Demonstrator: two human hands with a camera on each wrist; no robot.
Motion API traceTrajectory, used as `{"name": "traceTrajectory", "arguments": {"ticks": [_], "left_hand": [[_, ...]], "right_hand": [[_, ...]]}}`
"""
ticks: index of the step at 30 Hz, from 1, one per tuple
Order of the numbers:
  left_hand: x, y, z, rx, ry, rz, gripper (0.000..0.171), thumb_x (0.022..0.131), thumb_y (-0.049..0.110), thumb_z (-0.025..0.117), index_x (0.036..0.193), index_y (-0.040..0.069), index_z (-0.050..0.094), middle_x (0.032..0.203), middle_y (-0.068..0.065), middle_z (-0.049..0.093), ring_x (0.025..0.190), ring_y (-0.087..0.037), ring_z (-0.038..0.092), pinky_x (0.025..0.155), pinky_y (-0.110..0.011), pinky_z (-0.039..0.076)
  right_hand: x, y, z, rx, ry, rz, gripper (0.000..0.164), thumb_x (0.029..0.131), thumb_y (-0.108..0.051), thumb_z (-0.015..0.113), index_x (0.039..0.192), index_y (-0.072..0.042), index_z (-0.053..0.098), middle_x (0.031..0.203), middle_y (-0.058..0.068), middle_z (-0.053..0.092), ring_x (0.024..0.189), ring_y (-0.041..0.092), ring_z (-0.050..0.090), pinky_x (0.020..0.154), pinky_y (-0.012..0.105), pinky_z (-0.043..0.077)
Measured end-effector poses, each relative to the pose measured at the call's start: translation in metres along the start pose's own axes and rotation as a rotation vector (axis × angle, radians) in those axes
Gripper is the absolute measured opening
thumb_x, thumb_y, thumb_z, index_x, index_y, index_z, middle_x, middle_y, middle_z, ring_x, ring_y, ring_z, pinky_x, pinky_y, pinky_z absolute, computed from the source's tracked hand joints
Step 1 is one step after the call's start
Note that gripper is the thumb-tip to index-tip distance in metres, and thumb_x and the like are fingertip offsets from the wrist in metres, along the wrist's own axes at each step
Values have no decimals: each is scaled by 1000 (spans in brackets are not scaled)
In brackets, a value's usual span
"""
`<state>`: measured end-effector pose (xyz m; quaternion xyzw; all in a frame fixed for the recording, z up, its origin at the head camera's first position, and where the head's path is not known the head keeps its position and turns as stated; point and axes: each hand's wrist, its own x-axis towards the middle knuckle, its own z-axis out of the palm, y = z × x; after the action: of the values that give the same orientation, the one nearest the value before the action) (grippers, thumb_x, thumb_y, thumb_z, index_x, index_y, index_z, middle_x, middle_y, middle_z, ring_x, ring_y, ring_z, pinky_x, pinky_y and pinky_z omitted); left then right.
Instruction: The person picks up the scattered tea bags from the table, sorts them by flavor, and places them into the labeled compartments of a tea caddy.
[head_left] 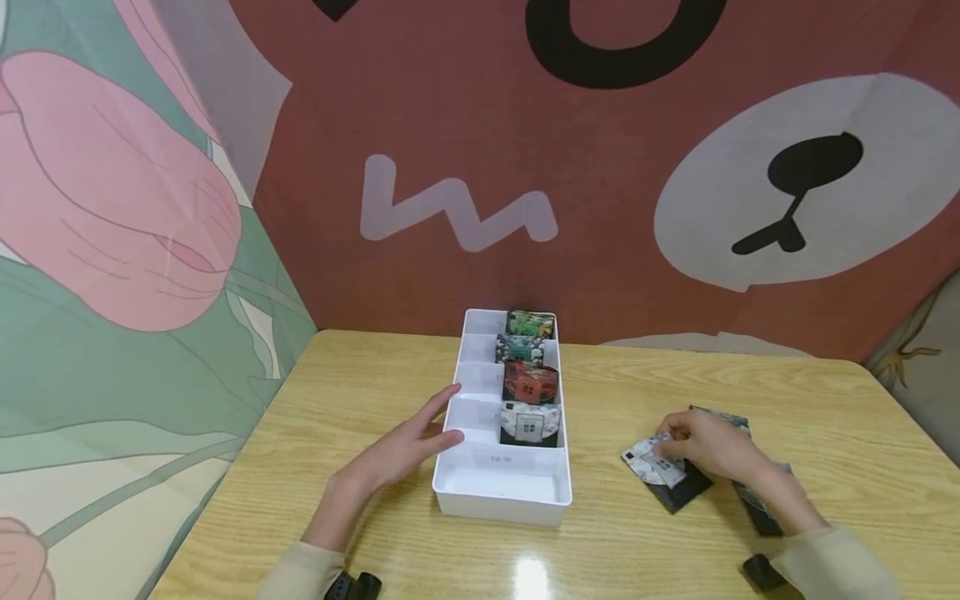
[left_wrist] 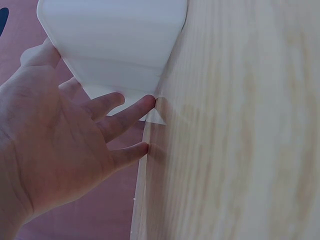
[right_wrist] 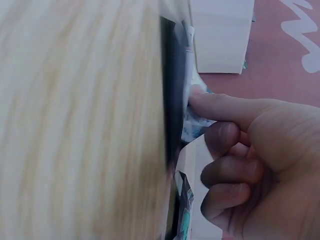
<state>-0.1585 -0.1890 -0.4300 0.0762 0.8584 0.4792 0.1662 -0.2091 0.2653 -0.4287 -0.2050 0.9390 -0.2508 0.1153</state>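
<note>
A long white divided tray stands on the table, with a colored packet in each of several compartments. My left hand rests at its left side, the thumb and a finger touching the rim; the left wrist view shows the fingers spread and loosely extended beside the tray's wall. Right of the tray, my right hand pinches a white-and-blue patterned packet over a dark packet. In the right wrist view the thumb presses the patterned packet and the other fingers are curled.
More dark packets lie under and beside my right forearm, one at the back and one nearer. In the tray sit a green packet, a teal one, a red one and a white one. A patterned cloth hangs behind the table.
</note>
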Motion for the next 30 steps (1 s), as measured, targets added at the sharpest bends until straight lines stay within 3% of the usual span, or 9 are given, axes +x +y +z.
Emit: {"name": "traceTrajectory", "arguments": {"ticks": [9, 21, 30], "left_hand": [[-1, -2, 0, -5, 2, 2, 67, 96, 55, 57, 150, 58, 16, 164, 8, 22, 141, -31, 42, 111, -58, 37], [-1, 2, 0, -3, -5, 6, 66, 97, 54, 56, 150, 59, 16, 164, 8, 21, 141, -31, 41, 112, -57, 38], [0, 1, 0, -11, -3, 5, 68, 97, 53, 58, 150, 58, 16, 164, 8, 21, 142, -31, 40, 113, -56, 37]], "right_hand": [[-3, -15, -11, 20, 126, 9, 19, 94, -42, 66, 98, -25, 73, 67, -1, 55, 49, 7, 40, 46, 26, 34], [-6, -40, -18, 51, 268, -93, 14, 96, -33, 67, 97, -23, 76, 60, -3, 51, 47, 3, 29, 45, 24, 30], [-7, -58, -24, 58, 372, -103, 15, 96, -33, 66, 97, -21, 77, 70, -6, 61, 51, 5, 34, 47, 25, 29]]}}
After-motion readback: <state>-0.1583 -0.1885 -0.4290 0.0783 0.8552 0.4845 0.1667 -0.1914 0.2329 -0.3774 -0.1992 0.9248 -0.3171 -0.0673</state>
